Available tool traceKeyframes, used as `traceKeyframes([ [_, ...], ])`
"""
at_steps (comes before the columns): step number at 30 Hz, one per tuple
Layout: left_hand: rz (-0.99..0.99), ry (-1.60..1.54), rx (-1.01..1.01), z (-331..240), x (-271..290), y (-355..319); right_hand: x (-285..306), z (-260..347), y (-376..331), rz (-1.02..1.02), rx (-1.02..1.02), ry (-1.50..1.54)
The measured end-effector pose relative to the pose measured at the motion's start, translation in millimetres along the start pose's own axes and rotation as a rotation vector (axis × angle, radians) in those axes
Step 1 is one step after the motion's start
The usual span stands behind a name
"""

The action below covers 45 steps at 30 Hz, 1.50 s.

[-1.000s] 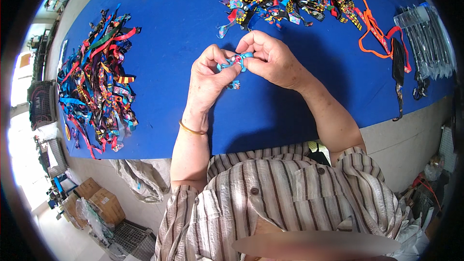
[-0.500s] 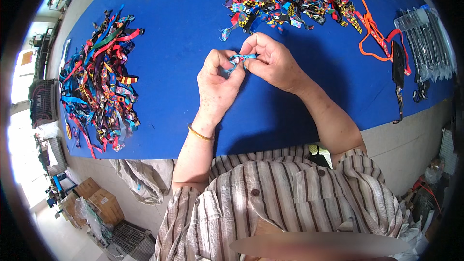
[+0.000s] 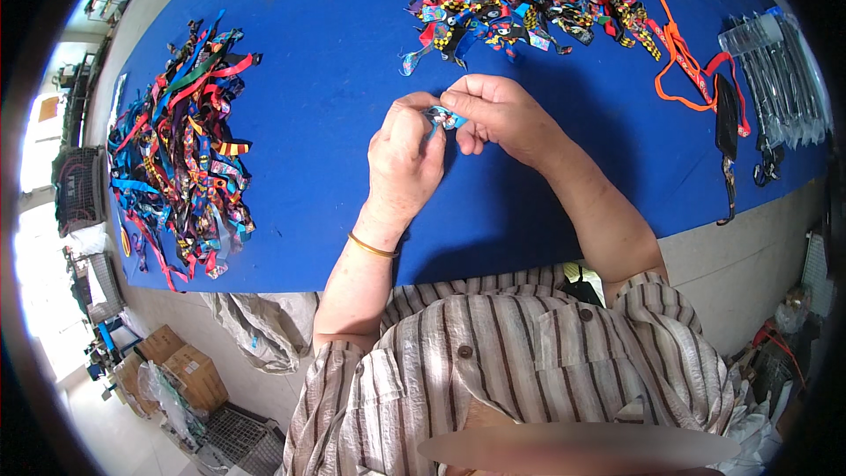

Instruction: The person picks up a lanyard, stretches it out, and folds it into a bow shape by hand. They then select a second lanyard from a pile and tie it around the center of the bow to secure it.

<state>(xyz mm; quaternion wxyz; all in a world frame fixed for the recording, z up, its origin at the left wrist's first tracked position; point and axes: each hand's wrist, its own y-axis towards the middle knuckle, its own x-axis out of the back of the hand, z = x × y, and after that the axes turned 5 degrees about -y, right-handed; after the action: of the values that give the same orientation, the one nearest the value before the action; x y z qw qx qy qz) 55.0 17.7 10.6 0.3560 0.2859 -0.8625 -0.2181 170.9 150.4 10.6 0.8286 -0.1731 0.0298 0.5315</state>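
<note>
Above the middle of the blue table, both hands are closed on a short light-blue printed ribbon strap (image 3: 443, 117), folded into a small bundle. My left hand (image 3: 405, 152) grips its left part, the fingers curled round it. From the right, my right hand (image 3: 499, 115) pinches it between thumb and fingers. How the ribbon is folded inside the fingers is hidden. A large pile of folded printed ribbon straps (image 3: 520, 0) lies beyond the hands. Off to the left is a heap of loose, long multicoloured ribbons (image 3: 189, 150).
Right of the hands lie an orange lanyard (image 3: 683, 70), a black strap (image 3: 726, 123) and a stack of clear plastic packets with dark contents (image 3: 771, 79). The table's near edge runs just before my body. Cardboard boxes (image 3: 194, 376) and wire baskets (image 3: 238, 436) stand on the floor at left.
My right hand has come slightly nearer and turned, its thumb now on top of the ribbon. The left hand's fingers have curled further over it.
</note>
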Motion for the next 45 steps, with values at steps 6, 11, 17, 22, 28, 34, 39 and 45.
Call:
traceKeyframes([
  [6,0.039,0.060,-0.104,3.0,2.6,0.7,4.3,5.6,-0.5,0.042,-0.020,-0.086],
  [11,0.035,0.044,-0.111,4.4,-1.4,1.1,8.5,3.0,0.9,0.017,0.049,-0.160],
  [17,-0.022,0.091,-0.129,7.2,-3.1,0.8,0.5,0.9,2.5,-0.090,0.023,-0.064],
  [22,-0.102,0.146,-0.164,3.5,-3.9,1.9,-12.3,-7.6,7.4,-0.407,0.313,-0.178],
  [28,-0.053,-0.136,0.226,6.1,0.6,-1.9,-8.8,-2.2,3.4,-0.407,0.442,-0.235],
  [34,0.014,-1.019,0.554,9.3,4.3,0.1,-9.5,-8.6,5.9,-0.426,0.531,-0.347],
  [39,0.106,-0.599,0.168,24.6,10.1,-1.5,-7.6,-7.2,4.7,-0.442,0.514,-0.333],
  [45,-0.105,-1.061,0.474,18.7,9.7,1.6,-13.1,-3.2,2.6,-0.406,0.490,-0.291],
])
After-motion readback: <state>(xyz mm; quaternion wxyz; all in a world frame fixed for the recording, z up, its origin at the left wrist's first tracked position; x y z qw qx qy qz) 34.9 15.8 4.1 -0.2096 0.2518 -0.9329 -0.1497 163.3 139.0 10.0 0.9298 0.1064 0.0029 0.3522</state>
